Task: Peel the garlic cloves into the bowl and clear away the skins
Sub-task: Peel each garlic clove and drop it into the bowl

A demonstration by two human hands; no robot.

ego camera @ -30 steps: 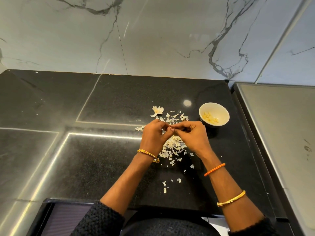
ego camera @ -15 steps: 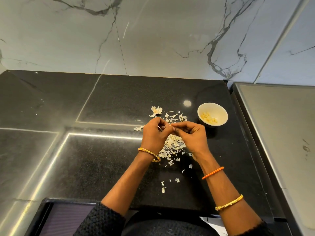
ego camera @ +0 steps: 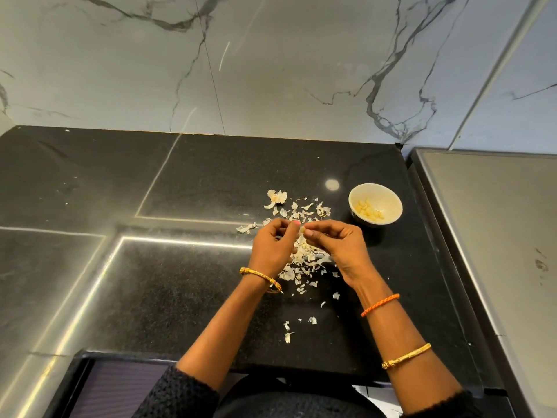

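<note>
My left hand [ego camera: 272,247] and my right hand [ego camera: 340,247] meet fingertip to fingertip above the black counter, both pinching a small pale garlic clove [ego camera: 301,230] between them. Most of the clove is hidden by the fingers. A heap of papery garlic skins [ego camera: 304,260] lies under and between the hands, with more skins [ego camera: 297,206] scattered just beyond them. To the right stands a white bowl [ego camera: 391,203] holding several peeled yellowish cloves [ego camera: 368,210].
The black stone counter [ego camera: 196,182] ends at a marble wall behind. A few stray skin flakes [ego camera: 289,334] lie near the front edge. A raised grey steel surface [ego camera: 497,236] borders the counter on the right.
Both hands have loosened slightly and the fingertips have drawn a little apart around the clove. The bowl and the skins stay where they were.
</note>
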